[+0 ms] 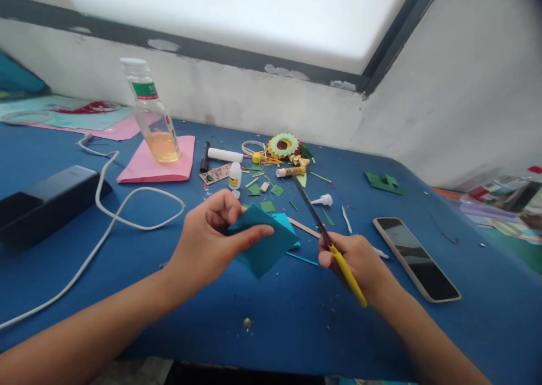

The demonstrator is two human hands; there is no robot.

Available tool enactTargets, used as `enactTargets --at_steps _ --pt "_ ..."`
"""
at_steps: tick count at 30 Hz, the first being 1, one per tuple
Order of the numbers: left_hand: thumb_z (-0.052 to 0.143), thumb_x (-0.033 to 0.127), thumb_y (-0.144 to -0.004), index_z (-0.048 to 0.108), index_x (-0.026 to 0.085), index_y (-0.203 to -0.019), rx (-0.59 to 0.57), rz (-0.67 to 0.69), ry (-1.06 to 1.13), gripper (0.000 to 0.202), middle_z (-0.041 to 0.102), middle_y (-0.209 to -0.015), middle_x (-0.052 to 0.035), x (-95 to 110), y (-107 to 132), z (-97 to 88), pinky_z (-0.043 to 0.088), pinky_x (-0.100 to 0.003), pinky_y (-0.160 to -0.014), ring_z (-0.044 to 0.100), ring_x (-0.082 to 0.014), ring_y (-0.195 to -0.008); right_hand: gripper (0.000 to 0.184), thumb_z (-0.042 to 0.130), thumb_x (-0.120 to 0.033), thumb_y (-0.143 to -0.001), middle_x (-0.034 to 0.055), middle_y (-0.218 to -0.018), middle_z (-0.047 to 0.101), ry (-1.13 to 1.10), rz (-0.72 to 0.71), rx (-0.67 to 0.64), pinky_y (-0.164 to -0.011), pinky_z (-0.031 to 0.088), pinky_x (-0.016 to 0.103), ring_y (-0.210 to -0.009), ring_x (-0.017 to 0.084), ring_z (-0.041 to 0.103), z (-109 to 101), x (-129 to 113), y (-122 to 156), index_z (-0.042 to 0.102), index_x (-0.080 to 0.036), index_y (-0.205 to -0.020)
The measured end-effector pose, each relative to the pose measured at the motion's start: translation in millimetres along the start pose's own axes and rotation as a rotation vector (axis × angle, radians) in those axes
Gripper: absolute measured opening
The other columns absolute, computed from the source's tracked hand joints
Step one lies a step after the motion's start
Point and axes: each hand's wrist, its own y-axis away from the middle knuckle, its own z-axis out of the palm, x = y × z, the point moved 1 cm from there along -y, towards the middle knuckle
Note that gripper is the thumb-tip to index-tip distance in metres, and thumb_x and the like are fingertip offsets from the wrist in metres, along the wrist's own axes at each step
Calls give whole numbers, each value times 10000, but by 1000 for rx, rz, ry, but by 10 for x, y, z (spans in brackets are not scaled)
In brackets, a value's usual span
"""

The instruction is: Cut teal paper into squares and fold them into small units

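Clearly, the turquoise paper [262, 255] and the scissors [328, 241] were apart, one in each hand. The left hand [209, 232] pinched the paper, its thumb laid across the near face and its fingers curled behind, so that a corner pointed down towards the worktop [288, 328]. The right hand [355, 261] was wrapped round the scissors by their yellow handles, just to the right of the paper. Their long axis ran away from the person and leftward, so the blades pointed past the paper's right edge rather than at it; the blades looked to lie together. In line of sight their tips met the glue stick [291, 171], though whether they touched it could not be told.

As for containers, a glass bottle [156, 125] with a white cap stood on a folded pink sheet [131, 171] at the left, amber liquid in its lower part only. A small white bottle [235, 176] stood beyond the left hand, its contents hidden by opaque walls. A white nozzle [324, 200] lay apart from it, beyond the right hand.
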Motion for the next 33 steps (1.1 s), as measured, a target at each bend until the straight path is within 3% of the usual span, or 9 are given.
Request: enactTargets --at_steps 3,6,13,16,20,22,27,30,33 --pt "714 205 -645 435 221 -880 64 -49 142 365 549 -573 82 -19 -67 -29 449 -159 -428 520 -77 -467 735 192 -834 -691 9 -440 486 -117 66 -11 -414 336 243 -402 138 460 25 59 -1 518 -185 -582" --pt "666 229 -705 444 213 -1061 154 -134 219 420 540 -566 78 -29 -124 -51 423 -153 -395 516 -78 -435 682 237 -792 -722 4 -456 482 -168 141 -50 -411 338 243 -410 138 455 77 121 -7 522 -183 -604" --pt "613 135 -631 494 181 -1112 254 -286 253 498 582 -700 22 -67 -184 -80 437 -163 -462 551 -88 -540 504 387 -655 -737 2 -463 497 -118 233 -97 -435 346 243 -426 141 461 115 112 -48 513 -191 -587" --pt "643 153 -604 483 183 -1064 191 -261 243 488 590 -750 19 -96 -202 -95 450 -182 -503 550 -89 -570 487 399 -636 -740 -4 -462 487 -144 237 -104 -422 342 237 -421 136 454 117 101 -48 522 -189 -590" --pt "607 243 -671 489 160 -809 25 -182 53 199 552 -727 23 -180 -217 -118 438 -197 -583 527 -75 -606 516 386 -653 -746 -15 -460 474 -204 256 -95 -403 339 229 -410 127 442 142 135 -35 554 -179 -633" --pt "634 263 -658 504 149 -761 -39 -179 -28 201 551 -706 16 -253 -216 -121 443 -218 -612 533 -89 -623 535 398 -665 -736 -12 -460 488 -199 269 -97 -403 347 230 -410 129 446 157 150 -33 588 -170 -660" --pt "678 177 -607 524 159 -1042 -219 -169 -316 462 614 -878 -50 -347 -158 -94 491 -342 -669 589 -176 -715 609 384 -689 -707 43 -495 599 -32 295 -75 -460 400 279 -482 215 560 164 183 -48 685 -165 -787" --pt "698 116 -585 572 174 -1030 -272 -66 -454 465 564 -1159 -112 -192 65 -127 365 -446 -969 506 -274 -1100 602 386 -685 -698 90 -651 701 48 292 -45 -558 455 319 -657 296 649 157 242 -65 711 -195 -827" --pt "706 267 -676 570 236 -1091 -295 78 -539 437 464 -1324 -93 36 576 -246 330 -462 -1013 397 -292 -1237 569 391 -671 -702 103 -783 734 79 331 -59 -604 483 333 -765 331 669 144 297 -85 722 -231 -851"
